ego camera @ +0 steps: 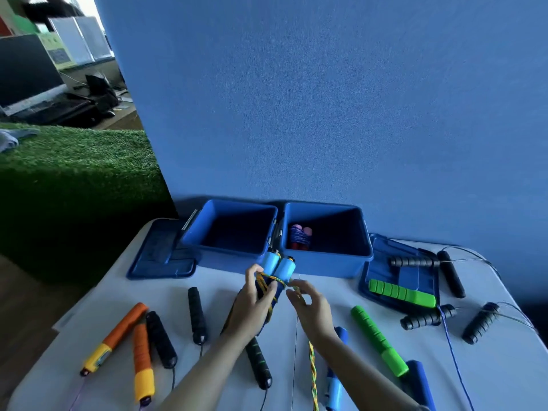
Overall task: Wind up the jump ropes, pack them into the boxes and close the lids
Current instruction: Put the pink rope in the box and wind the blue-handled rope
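Note:
My left hand grips a pair of light-blue jump-rope handles, held side by side above the table. A braided yellow-orange rope is wrapped around them, and my right hand pinches that rope just right of the handles. The rope's loose part hangs down toward the near edge. Two open blue boxes stand at the back: the left box looks empty, the right box holds a wound rope with pink handles.
A blue lid lies left of the boxes, another lid to the right. Orange handles, black handles, green handles, black ribbed handles and a blue handle lie spread over the white table.

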`<action>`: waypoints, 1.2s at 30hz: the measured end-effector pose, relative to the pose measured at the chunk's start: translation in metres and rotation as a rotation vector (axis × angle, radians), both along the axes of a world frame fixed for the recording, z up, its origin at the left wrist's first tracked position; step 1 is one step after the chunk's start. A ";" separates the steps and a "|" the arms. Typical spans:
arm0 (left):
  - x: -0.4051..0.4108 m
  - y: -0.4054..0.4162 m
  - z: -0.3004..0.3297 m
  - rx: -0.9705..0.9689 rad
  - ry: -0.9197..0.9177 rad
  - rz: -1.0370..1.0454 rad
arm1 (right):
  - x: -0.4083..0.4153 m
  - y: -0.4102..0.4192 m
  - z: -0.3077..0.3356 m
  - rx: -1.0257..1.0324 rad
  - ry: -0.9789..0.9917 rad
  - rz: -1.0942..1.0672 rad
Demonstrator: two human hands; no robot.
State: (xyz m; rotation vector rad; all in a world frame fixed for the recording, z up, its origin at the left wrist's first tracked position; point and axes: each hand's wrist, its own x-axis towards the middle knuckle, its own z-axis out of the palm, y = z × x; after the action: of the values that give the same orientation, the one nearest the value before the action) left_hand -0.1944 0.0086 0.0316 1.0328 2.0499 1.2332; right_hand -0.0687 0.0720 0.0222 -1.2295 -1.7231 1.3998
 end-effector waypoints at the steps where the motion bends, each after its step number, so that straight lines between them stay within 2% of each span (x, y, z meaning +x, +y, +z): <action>1: 0.002 0.001 -0.001 0.013 -0.008 -0.003 | -0.001 0.001 0.000 -0.014 0.037 -0.016; 5: 0.007 0.003 0.001 0.037 -0.029 -0.011 | -0.004 0.009 -0.001 -0.058 0.090 -0.024; 10: 0.009 0.005 0.005 0.036 -0.039 0.026 | -0.006 0.006 -0.001 0.060 -0.030 0.032; 13: 0.010 0.006 0.006 0.011 -0.011 0.030 | -0.005 0.003 -0.005 0.091 -0.019 0.039; 19: 0.009 0.003 0.005 -0.026 0.006 0.051 | 0.006 0.001 -0.011 0.102 -0.006 0.168; 23: 0.005 0.003 0.006 -0.016 -0.037 0.085 | 0.011 0.001 -0.015 0.077 -0.075 0.270; 26: 0.005 0.004 0.009 -0.001 -0.087 0.057 | 0.013 0.006 -0.017 -0.044 -0.082 0.134; 28: 0.005 0.006 0.012 0.018 -0.108 0.043 | 0.015 0.008 -0.020 -0.069 -0.142 0.107; 31: 0.004 0.008 0.012 0.046 -0.094 0.056 | 0.014 -0.002 -0.024 -0.010 -0.312 0.253; 36: -0.009 0.013 0.008 0.033 0.077 0.152 | 0.010 -0.021 -0.008 0.068 -0.392 0.318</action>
State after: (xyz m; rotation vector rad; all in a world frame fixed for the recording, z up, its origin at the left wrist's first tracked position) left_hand -0.2031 0.0218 0.0396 0.9672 2.2088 1.3254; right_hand -0.0585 0.0510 0.0143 -1.2977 -2.2996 1.3188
